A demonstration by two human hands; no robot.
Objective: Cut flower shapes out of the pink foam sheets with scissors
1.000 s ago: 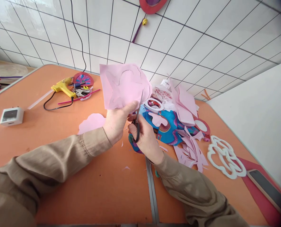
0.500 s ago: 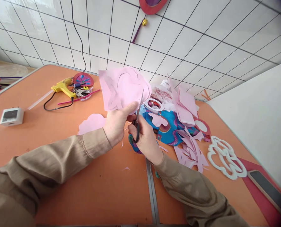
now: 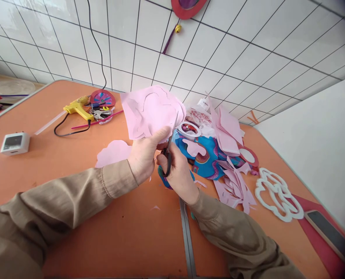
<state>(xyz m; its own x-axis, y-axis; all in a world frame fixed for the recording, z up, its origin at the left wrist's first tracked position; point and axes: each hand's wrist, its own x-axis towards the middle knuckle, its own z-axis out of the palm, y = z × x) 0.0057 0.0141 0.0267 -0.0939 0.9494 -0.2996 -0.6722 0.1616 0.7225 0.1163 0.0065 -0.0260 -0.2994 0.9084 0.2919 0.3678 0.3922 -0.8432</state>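
My left hand (image 3: 146, 151) grips the lower edge of a pink sheet (image 3: 155, 110), its thumb on top. Curved outlines run across the sheet, which is held up above the table. My right hand (image 3: 178, 166) is closed round the black handles of a pair of scissors (image 3: 169, 155), blades pointing up at the sheet's right edge. Some of my right fingers are hidden behind the scissors. A pink scalloped cutout (image 3: 114, 152) lies left of my left wrist. Beyond my right hand, a small pink cutout (image 3: 194, 147) rests on blue patterned fabric (image 3: 209, 162).
On the orange table (image 3: 117, 228) lie a yellow glue gun (image 3: 78, 108) and a white charger (image 3: 14, 143) at left. Pink scraps (image 3: 236, 184), folded pink sheets (image 3: 226, 128), white cloud-shaped frames (image 3: 277, 193) and a phone (image 3: 329, 232) are at right. A tiled wall (image 3: 126, 46) stands behind.
The pink sheet has dipped slightly and tilted at its upper left corner. Both hands keep their hold, and the scissors have barely shifted.
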